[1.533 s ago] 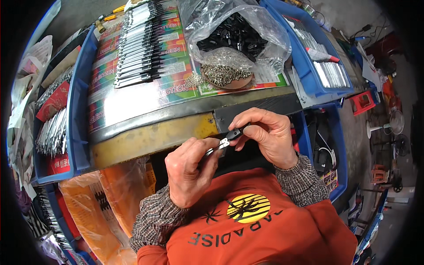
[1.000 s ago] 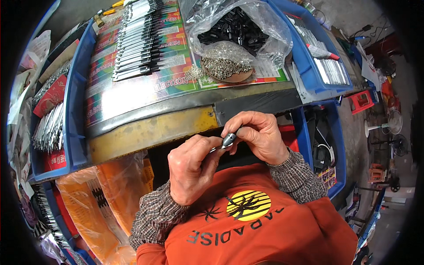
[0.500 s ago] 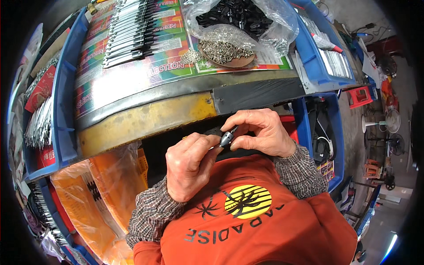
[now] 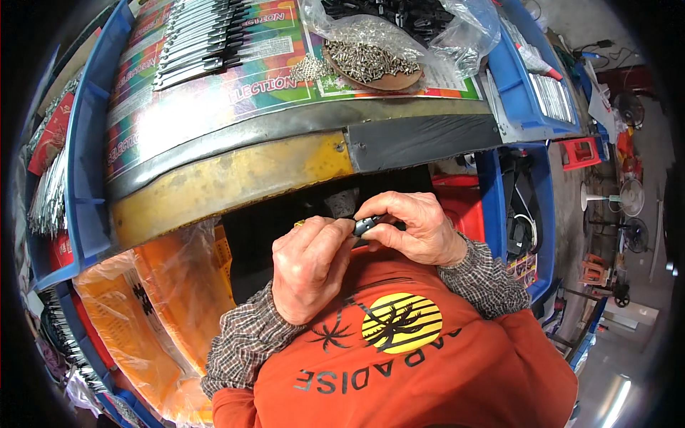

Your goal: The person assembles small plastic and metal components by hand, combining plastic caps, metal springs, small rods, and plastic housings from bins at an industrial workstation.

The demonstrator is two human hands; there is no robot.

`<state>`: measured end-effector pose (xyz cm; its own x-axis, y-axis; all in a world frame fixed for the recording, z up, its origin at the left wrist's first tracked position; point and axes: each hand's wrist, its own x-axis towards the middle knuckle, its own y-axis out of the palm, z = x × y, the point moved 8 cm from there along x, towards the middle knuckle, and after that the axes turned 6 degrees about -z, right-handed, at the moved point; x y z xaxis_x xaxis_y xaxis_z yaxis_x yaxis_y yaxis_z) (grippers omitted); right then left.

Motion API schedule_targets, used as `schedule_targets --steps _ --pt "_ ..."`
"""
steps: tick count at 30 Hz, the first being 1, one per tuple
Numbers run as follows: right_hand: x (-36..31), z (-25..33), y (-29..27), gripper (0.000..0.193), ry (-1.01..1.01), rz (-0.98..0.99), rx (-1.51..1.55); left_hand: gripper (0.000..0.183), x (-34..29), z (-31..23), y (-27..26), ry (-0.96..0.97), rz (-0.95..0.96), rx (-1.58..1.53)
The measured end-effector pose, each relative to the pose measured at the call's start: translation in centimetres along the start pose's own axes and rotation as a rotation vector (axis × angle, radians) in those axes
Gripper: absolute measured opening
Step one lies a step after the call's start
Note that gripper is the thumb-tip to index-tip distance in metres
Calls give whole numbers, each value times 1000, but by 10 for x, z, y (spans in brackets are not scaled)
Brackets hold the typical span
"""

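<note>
In front of my chest, just below the bench edge, a small black cylindrical part (image 4: 364,227) with little holes in its side is pinched between both hands. My left hand (image 4: 308,264) closes thumb and fingertips on its left end. Thumb and forefinger of my right hand (image 4: 419,227) grip the other end. My fingertips hide both ends of the part, so I cannot tell whether a smaller piece is there. On the bench lies a row of slim silver rods (image 4: 203,43) with black ends, near a heap of small metal screws (image 4: 371,63).
A clear plastic bag (image 4: 464,43) of black parts sits behind the screws. The metal-edged bench (image 4: 242,167) runs across ahead of me. Blue bins (image 4: 91,143) flank it. An orange crate (image 4: 168,314) lined with plastic stands below left; a red stool (image 4: 581,153) is at right.
The black part has turned from a steep slant to lying nearly level between my fingers. My right hand has dropped slightly. The whole view has shifted a little.
</note>
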<state>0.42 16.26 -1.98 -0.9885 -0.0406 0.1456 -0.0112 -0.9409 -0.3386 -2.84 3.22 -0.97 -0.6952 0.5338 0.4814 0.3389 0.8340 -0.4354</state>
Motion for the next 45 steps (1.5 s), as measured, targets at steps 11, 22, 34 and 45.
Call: schedule_targets --steps 11,22,34,45 --pt "-8 -8 5 16 26 12 -1 23 -11 5 4 -37 -14 54" --pt "-12 -15 5 14 69 -2 113 26 -11 0 8 50 -40 82" --pt "-15 -23 10 14 143 23 217 26 -7 3 8 90 23 66" --pt "-12 -26 9 14 79 -29 168 26 -11 9 10 67 -56 111"
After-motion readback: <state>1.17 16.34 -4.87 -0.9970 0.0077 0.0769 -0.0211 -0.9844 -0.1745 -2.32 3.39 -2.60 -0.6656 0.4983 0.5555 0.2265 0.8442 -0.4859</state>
